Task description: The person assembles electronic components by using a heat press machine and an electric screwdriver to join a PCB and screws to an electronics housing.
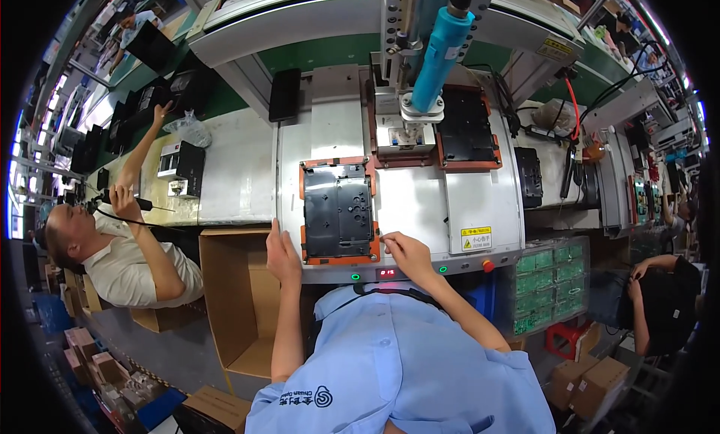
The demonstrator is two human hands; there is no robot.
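A black plastic housing panel [337, 217] lies flat in an orange-red fixture [307, 258] on the white machine bed in front of me. My left hand [283, 255] is at the fixture's lower left corner, index finger stretched upward along its side, and it holds nothing that I can see. On the other side, my right hand [407, 255] is closed, its fingertips pinched together near the fixture's lower right edge. Whatever may be between those fingertips is too small to make out. Farther back, a second black panel [466, 127] sits in another orange-red fixture [487, 164].
A blue cylinder [442, 55] stands above a metal press head [405, 130] behind the panel. A red button [488, 266] is on the bed's front edge. An open cardboard box [238, 299] stands at left, near a co-worker [135, 261] holding a corded screwdriver. Green circuit boards [551, 284] are at right.
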